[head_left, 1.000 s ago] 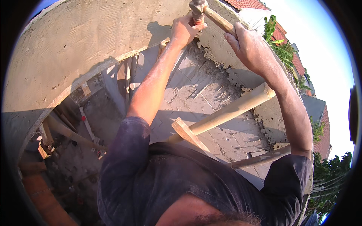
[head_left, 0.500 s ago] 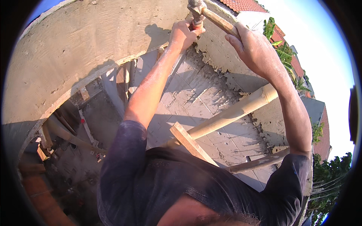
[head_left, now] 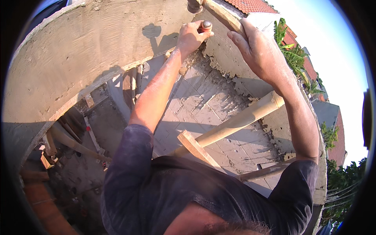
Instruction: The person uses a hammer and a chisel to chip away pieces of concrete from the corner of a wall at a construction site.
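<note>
My left hand is wrapped round a chisel, held upright at the corner where two cement walls meet. Its round metal top and a bit of orange show above my fingers; the lower end is hidden. In my right hand is a hammer, gripped by its wooden handle. The hammer's metal head is up and to the left of the chisel's top, apart from it and partly cut off by the upper edge of the picture.
A curved cement wall runs along the left, with a ragged-edged wall at right. Below my arms are a tiled surface with rubble, a bamboo pole and a wooden plank. Lower left, a shadowed floor holds timber pieces.
The hammer's head has lifted off the chisel's top and moved up and left. My left hand stays nearly in place round the chisel.
</note>
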`<state>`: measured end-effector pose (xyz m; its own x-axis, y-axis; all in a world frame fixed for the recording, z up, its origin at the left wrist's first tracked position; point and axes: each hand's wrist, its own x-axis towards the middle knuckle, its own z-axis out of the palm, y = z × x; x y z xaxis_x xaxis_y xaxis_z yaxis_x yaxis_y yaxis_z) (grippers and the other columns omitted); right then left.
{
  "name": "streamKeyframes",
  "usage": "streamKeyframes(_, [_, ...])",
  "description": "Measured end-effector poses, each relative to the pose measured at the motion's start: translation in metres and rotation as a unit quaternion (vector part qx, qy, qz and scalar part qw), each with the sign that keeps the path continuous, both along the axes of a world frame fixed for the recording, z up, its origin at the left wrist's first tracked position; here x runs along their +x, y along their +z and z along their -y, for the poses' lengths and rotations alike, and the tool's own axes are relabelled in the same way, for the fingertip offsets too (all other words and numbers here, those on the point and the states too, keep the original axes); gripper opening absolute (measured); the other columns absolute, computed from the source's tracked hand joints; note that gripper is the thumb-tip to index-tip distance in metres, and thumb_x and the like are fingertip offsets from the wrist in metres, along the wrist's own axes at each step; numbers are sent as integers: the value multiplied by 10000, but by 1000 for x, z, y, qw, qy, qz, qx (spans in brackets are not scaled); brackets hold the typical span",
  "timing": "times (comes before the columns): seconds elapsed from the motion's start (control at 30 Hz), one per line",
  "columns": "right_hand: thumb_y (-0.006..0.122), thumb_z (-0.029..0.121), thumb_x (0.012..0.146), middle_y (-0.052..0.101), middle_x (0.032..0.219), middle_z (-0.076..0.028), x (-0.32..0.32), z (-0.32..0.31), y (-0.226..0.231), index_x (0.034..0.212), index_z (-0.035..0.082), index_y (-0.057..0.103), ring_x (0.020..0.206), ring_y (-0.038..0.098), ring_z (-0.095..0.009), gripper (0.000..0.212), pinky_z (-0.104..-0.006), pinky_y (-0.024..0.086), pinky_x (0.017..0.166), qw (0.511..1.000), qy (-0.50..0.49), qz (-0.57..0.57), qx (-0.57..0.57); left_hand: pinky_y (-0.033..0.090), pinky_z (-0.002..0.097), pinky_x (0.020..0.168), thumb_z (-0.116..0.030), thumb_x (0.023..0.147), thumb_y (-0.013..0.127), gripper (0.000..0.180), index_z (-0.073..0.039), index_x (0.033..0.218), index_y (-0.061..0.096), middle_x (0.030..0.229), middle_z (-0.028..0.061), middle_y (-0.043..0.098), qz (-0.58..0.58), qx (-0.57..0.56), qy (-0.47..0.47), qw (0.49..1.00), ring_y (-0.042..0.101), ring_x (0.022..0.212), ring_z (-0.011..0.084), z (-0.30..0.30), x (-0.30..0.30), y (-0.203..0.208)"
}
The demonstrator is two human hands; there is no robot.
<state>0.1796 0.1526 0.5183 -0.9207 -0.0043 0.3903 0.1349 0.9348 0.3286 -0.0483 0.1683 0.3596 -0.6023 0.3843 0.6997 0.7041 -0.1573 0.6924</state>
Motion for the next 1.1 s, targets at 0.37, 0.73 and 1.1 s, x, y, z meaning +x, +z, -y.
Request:
streamKeyframes(0.37, [577,280,1045,677,821,-277,-1,-26,-42,1043,-35,546,857,677,-483,316,-562,522,733,994,-88,-13,-57,572,371,805,-304,814,859,339,-76,1049,771,927,118,783,-5,68,-37,997,757,864,240,-21,-17,-25])
streamKeyframes(0.73, [578,291,1063,676,748,-210,-1,-32,-45,1050,-24,588,695,690,-389,316,-435,543,650,992,-70,-87,-55,566,373,831,-289,817,854,346,-61,1061,764,937,98,785,-9,66,-87,994,743,873,225,-12,-15,-12])
streamKeyframes(1.1, [563,325,1078,597,690,-176,-3,-14,-42,1046,-27,557,660,643,-333,353,-450,493,639,941,99,-292,-143,578,396,860,-344,798,864,421,-104,1132,771,999,126,784,-26,-18,-26,999,748,913,265,-10,-21,3])
